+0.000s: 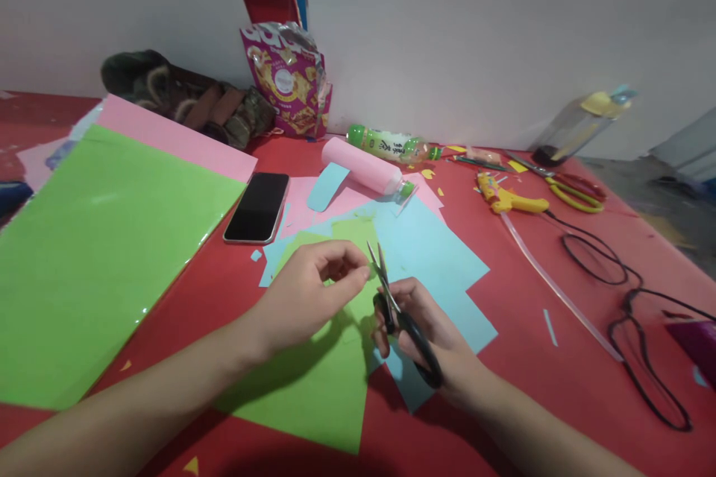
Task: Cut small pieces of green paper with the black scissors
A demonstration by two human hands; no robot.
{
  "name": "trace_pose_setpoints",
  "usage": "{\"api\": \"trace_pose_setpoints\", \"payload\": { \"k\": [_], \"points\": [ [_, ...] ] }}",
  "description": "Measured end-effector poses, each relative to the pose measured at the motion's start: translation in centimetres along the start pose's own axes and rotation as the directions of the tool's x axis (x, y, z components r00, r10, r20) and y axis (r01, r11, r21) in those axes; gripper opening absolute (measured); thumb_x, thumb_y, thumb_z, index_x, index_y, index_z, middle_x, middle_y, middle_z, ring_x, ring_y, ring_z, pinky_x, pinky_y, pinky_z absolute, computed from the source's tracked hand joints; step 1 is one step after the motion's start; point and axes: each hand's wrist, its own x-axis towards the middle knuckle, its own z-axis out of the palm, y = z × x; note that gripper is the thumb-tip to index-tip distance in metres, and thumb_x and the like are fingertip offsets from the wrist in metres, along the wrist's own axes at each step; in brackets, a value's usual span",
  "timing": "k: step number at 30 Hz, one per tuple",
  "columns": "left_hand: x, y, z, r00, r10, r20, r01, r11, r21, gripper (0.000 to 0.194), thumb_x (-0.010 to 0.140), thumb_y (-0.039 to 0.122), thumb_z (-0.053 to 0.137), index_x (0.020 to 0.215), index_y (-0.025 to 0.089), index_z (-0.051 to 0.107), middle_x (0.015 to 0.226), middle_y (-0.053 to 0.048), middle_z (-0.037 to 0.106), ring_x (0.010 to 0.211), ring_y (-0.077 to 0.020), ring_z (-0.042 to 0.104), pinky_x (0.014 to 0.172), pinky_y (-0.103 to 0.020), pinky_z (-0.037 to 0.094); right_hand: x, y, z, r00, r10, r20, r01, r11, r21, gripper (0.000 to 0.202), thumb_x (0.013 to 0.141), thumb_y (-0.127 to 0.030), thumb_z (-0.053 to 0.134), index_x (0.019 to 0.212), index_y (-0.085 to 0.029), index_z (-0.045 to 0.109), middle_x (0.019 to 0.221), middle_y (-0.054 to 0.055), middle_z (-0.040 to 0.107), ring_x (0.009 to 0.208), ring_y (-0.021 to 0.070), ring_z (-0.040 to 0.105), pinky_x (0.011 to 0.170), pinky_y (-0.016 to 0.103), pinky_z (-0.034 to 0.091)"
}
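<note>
The right hand [412, 317] is closed around the handles of the black-handled scissors [394, 305], whose long axis runs from five to eleven o'clock, tips toward eleven, blades slightly parted. Left of the tips, the left hand [318, 283] has thumb and fingers pinched together on a small green scrap [372, 270] right by the blades. Beneath both lie a green sheet [318, 395] and light blue paper [439, 261] on the red table [204, 298]. From the hands, a phone [257, 207] lies at ten o'clock; a pink-wrapped bottle [363, 166] at twelve, its cap toward four; a yellow glue gun [506, 197] at two.
</note>
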Motion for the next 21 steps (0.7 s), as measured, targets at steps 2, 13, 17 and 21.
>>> {"api": "trace_pose_setpoints", "payload": {
  "k": [2, 13, 17, 21],
  "points": [
    [-0.05, 0.0, 0.07, 1.0, -0.002, -0.007, 0.001, 1.0, -0.009, 0.012, 0.073, 0.02, 0.048, 0.062, 0.015, 0.05, 0.055, 0.005, 0.044, 0.051, -0.0073, 0.042, 0.049, -0.018, 0.035, 0.02, 0.01, 0.01, 1.0, -0.005, 0.008, 0.005, 1.0, 0.008, 0.039, 0.064, -0.045, 0.064, 0.087, -0.024, 0.041, 0.075, -0.003, 0.043, 0.059, 0.0095, 0.045, 0.055, 0.026, 0.033],
    [-0.2, 0.11, 0.39, 1.0, -0.018, -0.007, 0.018, 0.996, -0.085, 0.012, 0.074, 0.017, 0.048, 0.061, 0.015, 0.048, 0.055, 0.006, 0.042, 0.052, -0.0062, 0.04, 0.05, -0.017, 0.034, -0.05, 0.08, -0.11, 1.0, -0.014, 0.023, 0.014, 1.0, 0.019, 0.036, 0.066, -0.043, 0.064, 0.087, -0.024, 0.042, 0.075, -0.004, 0.043, 0.059, 0.0082, 0.044, 0.054, 0.024, 0.032],
    [-0.38, 0.1, 0.47, 1.0, -0.017, -0.006, 0.017, 0.995, -0.099, 0.013, 0.074, 0.017, 0.047, 0.061, 0.015, 0.047, 0.055, 0.006, 0.042, 0.052, -0.0063, 0.04, 0.05, -0.017, 0.034, -0.08, -0.08, -0.02, 1.0, -0.015, 0.024, 0.015, 1.0, 0.006, 0.034, 0.067, -0.041, 0.063, 0.086, -0.023, 0.042, 0.074, -0.003, 0.044, 0.059, 0.0085, 0.045, 0.055, 0.024, 0.033],
    [-0.36, 0.07, 0.46, 1.0, -0.018, -0.01, 0.017, 0.996, -0.092, 0.013, 0.075, 0.018, 0.047, 0.062, 0.015, 0.047, 0.054, 0.006, 0.041, 0.052, -0.0062, 0.04, 0.05, -0.017, 0.033, -0.1, -0.08, 0.01, 1.0, -0.019, 0.024, 0.018, 0.999, 0.027, 0.033, 0.068, -0.041, 0.063, 0.088, -0.024, 0.043, 0.074, -0.003, 0.044, 0.059, 0.008, 0.045, 0.055, 0.024, 0.033]
  ]
}}
